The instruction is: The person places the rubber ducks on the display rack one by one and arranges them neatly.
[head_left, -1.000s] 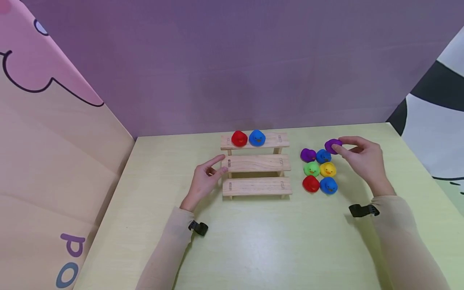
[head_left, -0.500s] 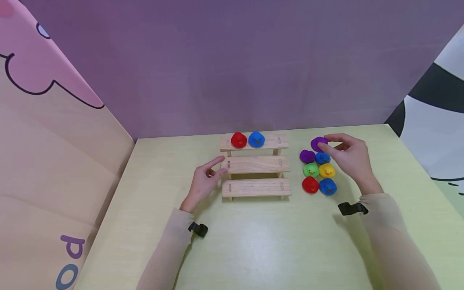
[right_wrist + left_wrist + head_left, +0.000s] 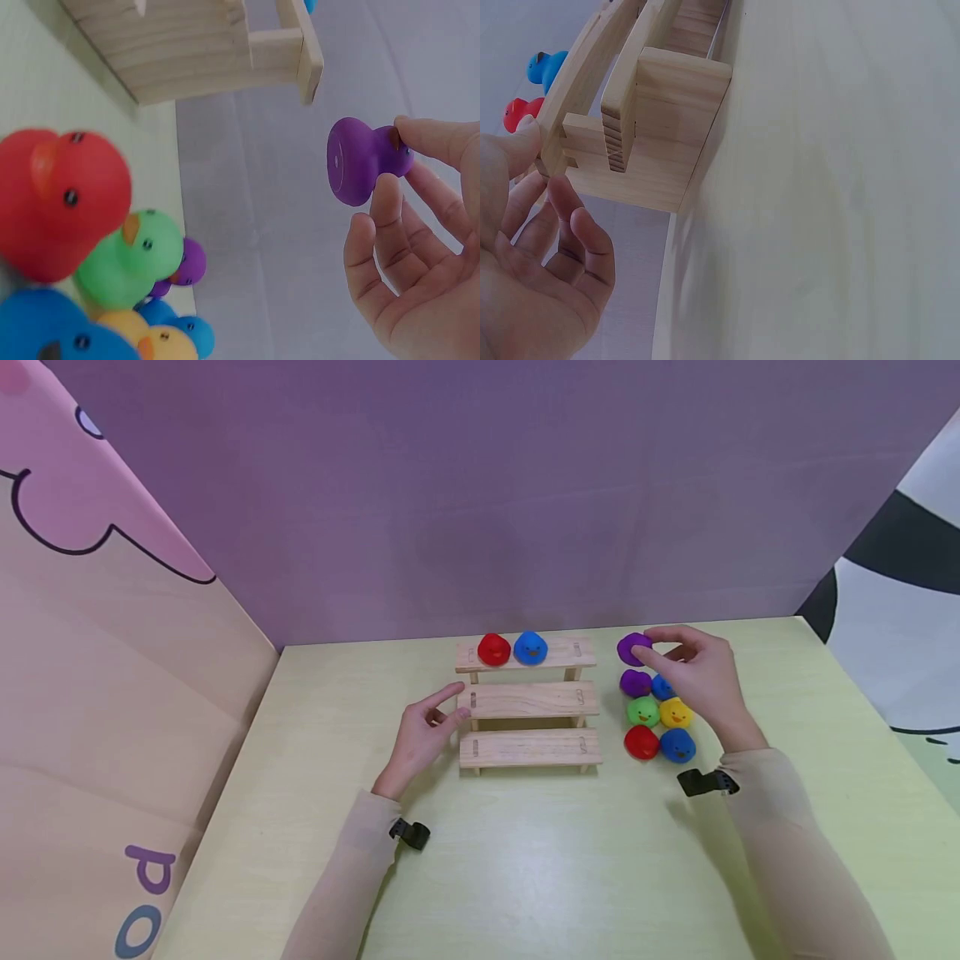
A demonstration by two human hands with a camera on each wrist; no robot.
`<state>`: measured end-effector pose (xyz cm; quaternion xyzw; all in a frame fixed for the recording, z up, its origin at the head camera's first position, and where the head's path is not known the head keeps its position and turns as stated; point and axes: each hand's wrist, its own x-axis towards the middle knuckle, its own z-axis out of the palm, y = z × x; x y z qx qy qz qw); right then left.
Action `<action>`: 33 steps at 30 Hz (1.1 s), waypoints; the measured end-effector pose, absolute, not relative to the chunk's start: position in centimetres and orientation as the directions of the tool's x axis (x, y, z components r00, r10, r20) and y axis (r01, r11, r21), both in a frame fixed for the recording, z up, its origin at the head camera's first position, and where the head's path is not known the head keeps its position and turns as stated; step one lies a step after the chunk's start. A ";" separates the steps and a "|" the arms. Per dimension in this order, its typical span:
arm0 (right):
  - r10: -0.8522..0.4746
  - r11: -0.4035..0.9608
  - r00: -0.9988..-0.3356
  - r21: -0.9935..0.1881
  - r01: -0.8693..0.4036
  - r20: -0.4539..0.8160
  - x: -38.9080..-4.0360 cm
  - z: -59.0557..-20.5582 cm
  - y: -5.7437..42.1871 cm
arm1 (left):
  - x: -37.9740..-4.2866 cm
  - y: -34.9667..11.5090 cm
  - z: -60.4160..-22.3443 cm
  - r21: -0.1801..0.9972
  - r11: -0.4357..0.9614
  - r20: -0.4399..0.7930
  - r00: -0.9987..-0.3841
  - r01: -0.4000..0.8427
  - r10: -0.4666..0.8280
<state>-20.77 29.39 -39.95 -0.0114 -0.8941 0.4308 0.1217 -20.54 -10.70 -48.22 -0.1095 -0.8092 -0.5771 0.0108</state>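
Note:
My right hand (image 3: 699, 675) pinches a purple rubber duck (image 3: 634, 649) by its head, raised at the back of the duck group; the right wrist view shows the duck (image 3: 358, 160) tipped sideways. A three-step wooden stand (image 3: 534, 700) is at mid-table. My left hand (image 3: 424, 739) grips the left end of its middle step between thumb and fingers, as seen in the left wrist view (image 3: 547, 262). On the top step sit a red duck (image 3: 494, 650) and a blue duck (image 3: 530, 648), side by side.
Right of the stand, ducks stand in two columns: purple (image 3: 636, 683), green (image 3: 643, 712), red (image 3: 642, 743), yellow (image 3: 677, 713), a front blue duck (image 3: 678, 746) and a rear blue one (image 3: 663, 687), partly behind my hand. A purple cloth wall (image 3: 525, 510) borders the table's back edge.
My right hand has moved left with the purple duck, from above the right column to behind the left one. My left hand stays on the stand.

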 end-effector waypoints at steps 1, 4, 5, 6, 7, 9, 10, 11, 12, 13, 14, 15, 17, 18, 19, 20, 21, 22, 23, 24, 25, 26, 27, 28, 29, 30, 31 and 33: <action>0.122 0.625 -0.970 -0.775 -0.090 0.211 -20.8 -39.8 29.1 | -20.5 -10.7 -48.2 0.932 0.309 0.144 -0.976 0.190 0.165; 0.114 0.622 -0.967 -0.776 -0.108 0.226 -20.8 -39.4 28.4 | -20.5 -10.7 -48.1 0.932 0.307 0.147 -0.975 0.192 0.164; 0.113 0.621 -0.967 -0.775 -0.112 0.230 -20.7 -39.3 28.2 | -20.5 -10.6 -48.1 0.933 0.306 0.147 -0.976 0.192 0.163; 0.111 0.620 -0.966 -0.776 -0.116 0.233 -20.7 -39.2 28.0 | -20.5 -10.6 -48.0 0.933 0.305 0.147 -0.975 0.192 0.164; 0.108 0.620 -0.966 -0.776 -0.119 0.234 -20.8 -39.2 27.8 | -20.5 -10.6 -48.0 0.933 0.306 0.147 -0.975 0.192 0.164; 0.103 0.620 -0.967 -0.776 -0.120 0.232 -20.8 -39.0 27.4 | -20.5 -10.6 -48.1 0.933 0.304 0.147 -0.976 0.191 0.164; 0.100 0.620 -0.968 -0.775 -0.120 0.229 -20.9 -39.0 27.2 | -20.5 -10.6 -48.1 0.933 0.304 0.147 -0.976 0.191 0.164; 0.097 0.620 -0.969 -0.776 -0.118 0.225 -21.0 -39.0 27.0 | -20.5 -10.7 -48.1 0.933 0.304 0.148 -0.975 0.192 0.164; 0.095 0.620 -0.970 -0.776 -0.117 0.222 -21.1 -38.9 26.8 | -20.5 -10.7 -48.1 0.933 0.304 0.149 -0.975 0.193 0.165; 0.094 0.619 -0.971 -0.777 -0.115 0.218 -21.2 -38.9 26.6 | -20.5 -10.7 -48.2 0.932 0.306 0.149 -0.975 0.194 0.164; 0.091 0.618 -0.972 -0.777 -0.115 0.217 -21.2 -38.8 26.3 | -20.5 -10.7 -48.2 0.932 0.306 0.150 -0.975 0.195 0.164; 0.088 0.619 -0.972 -0.777 -0.117 0.217 -21.3 -38.8 26.1 | -20.5 -10.7 -48.2 0.932 0.306 0.150 -0.975 0.195 0.165; 0.082 0.616 -0.972 -0.778 -0.125 0.221 -21.3 -38.7 25.7 | -20.5 -10.8 -48.3 0.932 0.305 0.149 -0.975 0.194 0.165; 0.079 0.615 -0.971 -0.778 -0.130 0.224 -21.4 -38.6 25.4 | -20.5 -10.7 -48.3 0.933 0.305 0.148 -0.975 0.193 0.166; 0.075 0.613 -0.971 -0.778 -0.135 0.228 -21.4 -38.6 25.2 | -20.5 -10.7 -48.3 0.933 0.305 0.147 -0.975 0.192 0.165; 0.071 0.612 -0.970 -0.778 -0.141 0.232 -21.5 -38.5 25.0 | -20.5 -10.7 -48.3 0.933 0.304 0.148 -0.975 0.193 0.166; 0.068 0.611 -0.969 -0.778 -0.148 0.237 -21.5 -38.5 24.8 | -20.5 -10.7 -48.3 0.933 0.304 0.148 -0.975 0.194 0.166; 0.064 0.608 -0.968 -0.779 -0.155 0.243 -21.5 -38.5 24.6 | -20.4 -10.7 -48.2 0.933 0.304 0.149 -0.975 0.194 0.165; 0.060 0.605 -0.967 -0.780 -0.161 0.246 -21.6 -38.5 24.4 | -20.4 -10.7 -48.2 0.932 0.305 0.150 -0.975 0.195 0.164; 0.056 0.603 -0.967 -0.780 -0.166 0.249 -21.7 -38.5 24.3 | -20.5 -10.6 -48.2 0.931 0.308 0.151 -0.975 0.196 0.164; 0.052 0.599 -0.966 -0.782 -0.173 0.253 -21.7 -38.6 24.1 | -20.5 -10.6 -48.1 0.930 0.310 0.152 -0.975 0.197 0.163; 0.047 0.595 -0.965 -0.783 -0.179 0.256 -21.8 -38.6 23.9 | -20.5 -10.6 -48.1 0.930 0.311 0.154 -0.975 0.199 0.163; 0.042 0.589 -0.966 -0.787 -0.183 0.255 -21.8 -38.6 23.7 | -20.5 -10.6 -48.1 0.929 0.312 0.153 -0.975 0.198 0.164; 0.037 0.585 -0.966 -0.789 -0.187 0.256 -21.8 -38.7 23.6 | -20.5 -10.6 -48.0 0.928 0.314 0.153 -0.975 0.198 0.164; 0.032 0.582 -0.966 -0.791 -0.191 0.256 -21.9 -38.8 23.4 | -20.5 -10.6 -48.0 0.928 0.316 0.152 -0.975 0.199 0.164; 0.028 0.579 -0.967 -0.792 -0.192 0.255 -21.9 -38.8 23.3 | -20.5 -10.6 -48.0 0.927 0.318 0.152 -0.974 0.199 0.165; 0.022 0.576 -0.967 -0.793 -0.196 0.254 -21.9 -38.9 23.1 | -20.5 -10.6 -48.0 0.927 0.320 0.151 -0.974 0.199 0.167; 0.014 0.572 -0.968 -0.796 -0.197 0.250 -22.0 -38.9 22.8 | -20.5 -10.6 -48.1 0.926 0.319 0.152 -0.974 0.200 0.168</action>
